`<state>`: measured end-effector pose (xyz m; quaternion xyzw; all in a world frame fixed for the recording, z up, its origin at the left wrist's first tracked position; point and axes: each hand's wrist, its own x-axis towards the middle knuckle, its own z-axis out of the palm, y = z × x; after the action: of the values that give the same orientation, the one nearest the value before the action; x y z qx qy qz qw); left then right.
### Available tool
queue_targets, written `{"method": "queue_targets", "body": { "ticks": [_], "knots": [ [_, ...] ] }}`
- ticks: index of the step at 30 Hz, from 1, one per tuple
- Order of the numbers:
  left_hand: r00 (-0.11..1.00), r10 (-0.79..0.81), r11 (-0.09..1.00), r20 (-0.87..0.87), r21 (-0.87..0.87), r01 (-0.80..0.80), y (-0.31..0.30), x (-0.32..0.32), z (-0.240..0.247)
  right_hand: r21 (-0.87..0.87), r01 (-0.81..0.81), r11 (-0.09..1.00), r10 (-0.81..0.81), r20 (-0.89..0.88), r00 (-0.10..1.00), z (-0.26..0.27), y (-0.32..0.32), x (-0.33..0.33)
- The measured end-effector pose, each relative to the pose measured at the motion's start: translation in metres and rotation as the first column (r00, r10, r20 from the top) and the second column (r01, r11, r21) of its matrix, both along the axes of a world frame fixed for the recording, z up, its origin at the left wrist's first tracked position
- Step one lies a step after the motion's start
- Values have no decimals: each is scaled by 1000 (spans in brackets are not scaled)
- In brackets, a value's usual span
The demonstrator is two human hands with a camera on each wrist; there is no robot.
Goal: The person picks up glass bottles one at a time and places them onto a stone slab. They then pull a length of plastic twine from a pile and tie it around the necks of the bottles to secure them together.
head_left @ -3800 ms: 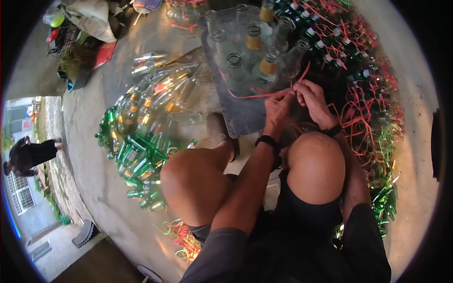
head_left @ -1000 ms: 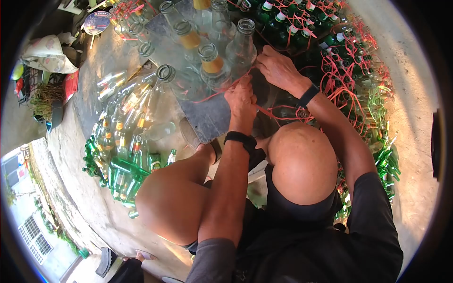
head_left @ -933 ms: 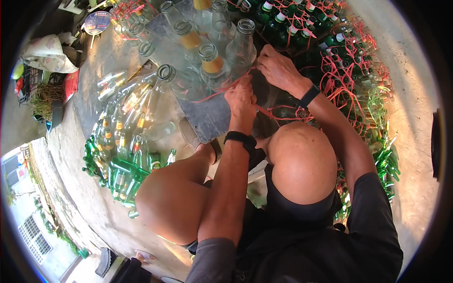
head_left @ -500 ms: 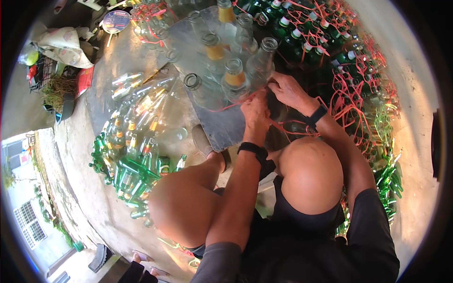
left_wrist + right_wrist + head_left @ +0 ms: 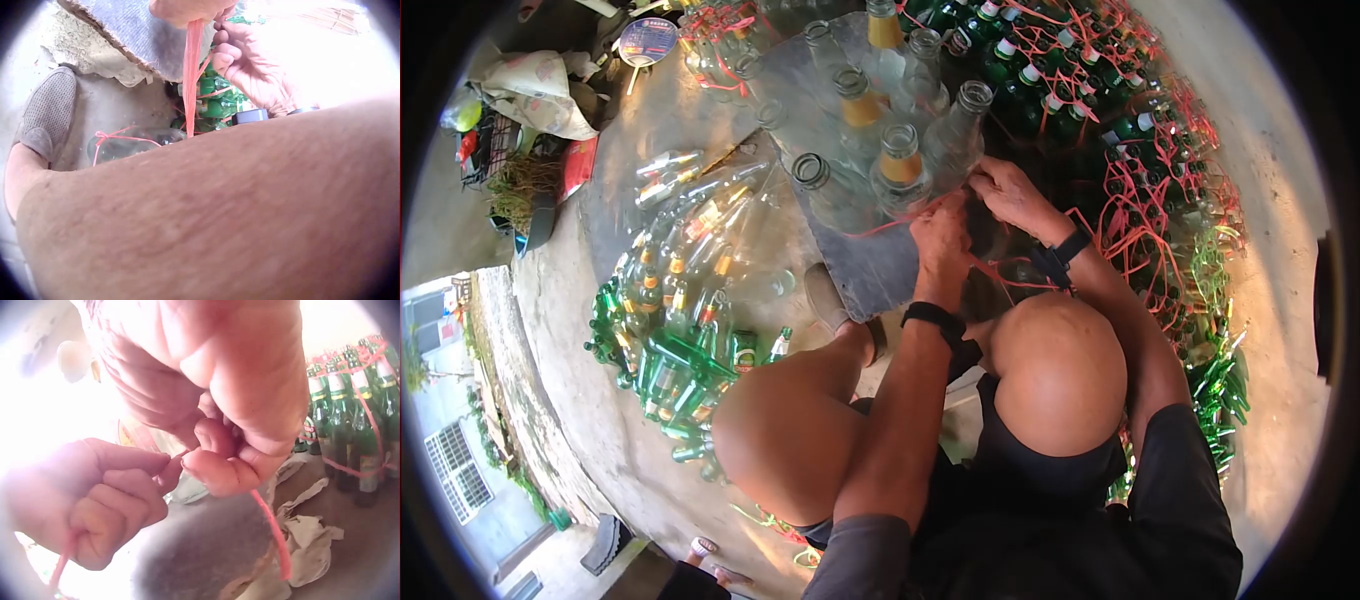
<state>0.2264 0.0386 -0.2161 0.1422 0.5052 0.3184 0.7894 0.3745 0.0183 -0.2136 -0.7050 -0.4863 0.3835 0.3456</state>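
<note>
Several clear glass bottles (image 5: pixel 900 172), some with gold neck labels, stand grouped on a dark slab (image 5: pixel 865 275). Red plastic twine (image 5: pixel 887 228) runs along their near side to both hands. My left hand (image 5: pixel 940 235) grips the twine with curled fingers at the slab's near right edge; a tail hangs below it in the left wrist view. Close beside it, my right hand (image 5: pixel 1010 192) pinches the twine between thumb and curled fingers by the rightmost bottle. In the right wrist view a short twine end (image 5: pixel 272 531) sticks out below the right fingers, and both hands' fingertips nearly meet.
Green bottles (image 5: pixel 1090 60) bound with red twine crowd the right side. Loose clear and green bottles (image 5: pixel 700 310) lie on the floor at left. A twine-tied bundle of clear bottles (image 5: pixel 725 50) stands behind. A hand fan (image 5: pixel 647 42) and a planter (image 5: pixel 525 195) are at upper left.
Both hands have come in close to the bottles, and the twine that hung slack in front now lies against them. Over the last half second the hands hardly move.
</note>
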Motion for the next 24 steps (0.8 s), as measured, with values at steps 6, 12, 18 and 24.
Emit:
{"method": "queue_targets", "body": {
  "ticks": [6, 12, 18, 24],
  "knots": [
    [998, 30, 998, -61, -47, -33, 1, 3, 2, 169, -119, 978, 64, 299, 952, -6, 2, 4],
    [997, 82, 996, 0, -34, -82, 1, 5, 4, 307, -177, 935, 28, 435, 900, 0, 3, 2],
    [993, 109, 992, -38, -57, -111, -1, 6, 8, 235, -188, 954, 66, 448, 891, 2, 3, 4],
    [997, 70, 996, -42, -46, -72, -3, 2, 10, 128, -65, 990, 19, 335, 942, -15, 3, 3]
  ]
}}
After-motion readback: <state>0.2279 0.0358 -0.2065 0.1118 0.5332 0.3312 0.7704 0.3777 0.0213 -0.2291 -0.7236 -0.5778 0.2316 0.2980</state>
